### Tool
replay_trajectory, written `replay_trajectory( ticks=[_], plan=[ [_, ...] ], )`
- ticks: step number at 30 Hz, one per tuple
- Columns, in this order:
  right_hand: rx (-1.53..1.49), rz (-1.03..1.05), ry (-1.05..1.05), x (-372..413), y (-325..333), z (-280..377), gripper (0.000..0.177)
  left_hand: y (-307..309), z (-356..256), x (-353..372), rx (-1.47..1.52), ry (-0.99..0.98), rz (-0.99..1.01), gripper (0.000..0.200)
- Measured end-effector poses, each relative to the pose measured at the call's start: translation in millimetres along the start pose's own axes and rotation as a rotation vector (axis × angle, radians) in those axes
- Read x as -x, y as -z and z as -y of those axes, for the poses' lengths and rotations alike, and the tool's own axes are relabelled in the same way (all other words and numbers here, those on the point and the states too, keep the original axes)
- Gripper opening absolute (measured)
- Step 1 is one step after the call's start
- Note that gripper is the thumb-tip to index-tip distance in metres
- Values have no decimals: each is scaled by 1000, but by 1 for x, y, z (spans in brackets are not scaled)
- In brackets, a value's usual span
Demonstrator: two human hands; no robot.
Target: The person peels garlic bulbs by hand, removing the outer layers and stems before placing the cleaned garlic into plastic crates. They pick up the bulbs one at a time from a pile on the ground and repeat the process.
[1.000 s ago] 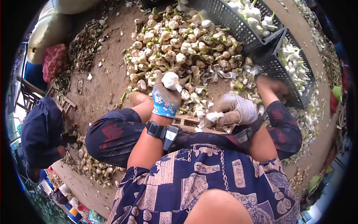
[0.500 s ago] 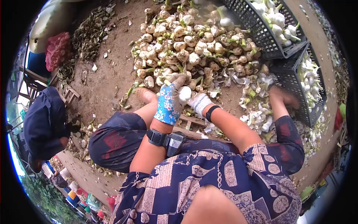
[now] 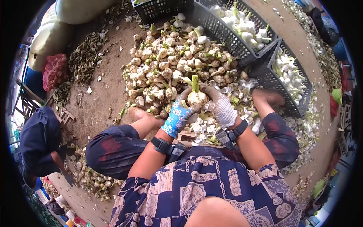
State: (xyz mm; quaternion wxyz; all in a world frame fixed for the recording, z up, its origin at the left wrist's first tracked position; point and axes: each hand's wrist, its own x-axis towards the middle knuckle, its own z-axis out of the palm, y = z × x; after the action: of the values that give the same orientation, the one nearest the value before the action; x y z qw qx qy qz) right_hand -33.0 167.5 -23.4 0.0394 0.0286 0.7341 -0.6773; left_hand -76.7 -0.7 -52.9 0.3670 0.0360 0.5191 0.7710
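Note:
I sit on the ground before a big heap of unpeeled garlic bulbs (image 3: 170,64). Both hands hold one garlic bulb (image 3: 196,97) with a short green stem pointing up. My left hand (image 3: 178,113), in a blue flowered glove, grips it from the left and below. From the right, my right hand (image 3: 220,108), in a white knit glove, closes around the bulb. Loose white peelings (image 3: 206,125) lie between my knees under the hands.
Two black plastic crates (image 3: 242,45) (image 3: 276,81) at the upper right hold peeled white garlic. A third crate (image 3: 159,9) stands at the top. Another person in dark blue (image 3: 38,143) crouches at the left by more garlic (image 3: 90,178). White sacks (image 3: 53,30) and a red mesh bag (image 3: 55,70) lie upper left.
The white peeled bulb in my left hand is gone. Both hands now hold a fresh unpeeled bulb with a green stem, lifted in front of the heap.

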Motion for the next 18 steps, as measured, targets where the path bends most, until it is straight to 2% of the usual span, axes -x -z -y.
replay_trajectory(
  ticks=[1,3,4,5,7,8,9,10,11,13,14,16,18],
  plan=[
    [92,-15,58,4,0,10,43,-4,-2,3,-6,-11,9,67],
    [92,-92,57,10,23,-12,34,-8,-6,8,168,-45,3,66],
    [-181,-223,-78,15,30,6,27,-8,-10,9,164,-57,5,66],
    [-331,-302,-144,19,38,6,24,-8,-14,9,-134,-173,-45,66],
    [-201,-256,-178,27,46,18,29,-7,-21,8,-725,-402,-150,65],
    [-54,-213,-70,28,38,23,30,-9,-22,10,-828,-491,-162,68],
    [92,-176,33,28,24,28,31,-12,-24,12,-831,-492,-150,68],
    [426,-116,176,25,17,37,32,-17,-27,14,-915,-509,-70,68],
    [386,-91,19,27,10,47,30,-23,-33,17,-998,-527,5,69],
    [654,-85,165,27,10,43,27,-32,-43,26,-1052,-543,-6,68],
    [650,-83,169,28,11,44,27,-31,-46,28,-1052,-556,4,68],
    [809,-29,472,30,11,42,25,-32,-55,34,-1022,-528,35,67],
    [701,7,386,32,14,40,24,-31,-59,36,-1029,-512,62,67]
  ],
)
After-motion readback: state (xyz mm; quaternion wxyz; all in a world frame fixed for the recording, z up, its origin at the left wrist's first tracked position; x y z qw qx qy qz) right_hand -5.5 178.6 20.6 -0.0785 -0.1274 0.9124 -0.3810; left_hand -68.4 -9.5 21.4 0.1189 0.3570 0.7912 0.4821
